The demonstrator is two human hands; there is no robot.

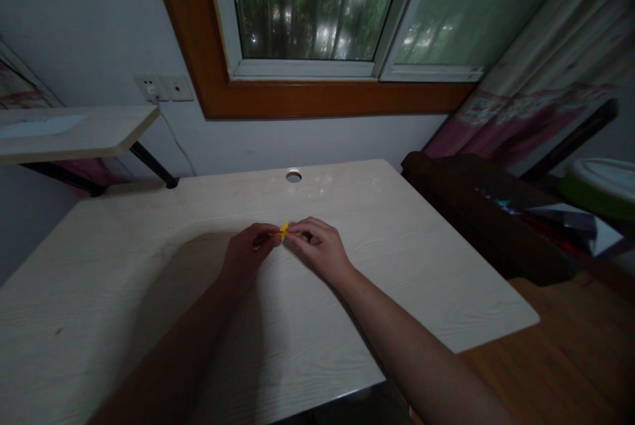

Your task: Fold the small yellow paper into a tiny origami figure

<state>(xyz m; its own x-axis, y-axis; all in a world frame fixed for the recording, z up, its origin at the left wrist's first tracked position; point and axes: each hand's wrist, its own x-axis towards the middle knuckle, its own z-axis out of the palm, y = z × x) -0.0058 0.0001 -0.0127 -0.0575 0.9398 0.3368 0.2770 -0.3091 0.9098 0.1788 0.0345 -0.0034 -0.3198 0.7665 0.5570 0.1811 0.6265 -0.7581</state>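
Observation:
A small yellow folded paper piece (284, 231) sits between my two hands, just above the pale wooden desk (149, 293). My left hand (249, 250) pinches its left side with closed fingers. My right hand (320, 246) pinches its right side, fingers curled together. Most of the yellow piece is hidden by my fingertips, so its shape is unclear.
A round cable hole (294, 176) lies at the desk's far edge below the window (317, 8). A raised shelf (69, 131) stands at the left, with a wall socket (163, 88) behind. A dark chair or bench (496, 213) with items and a curtain (536, 81) are on the right.

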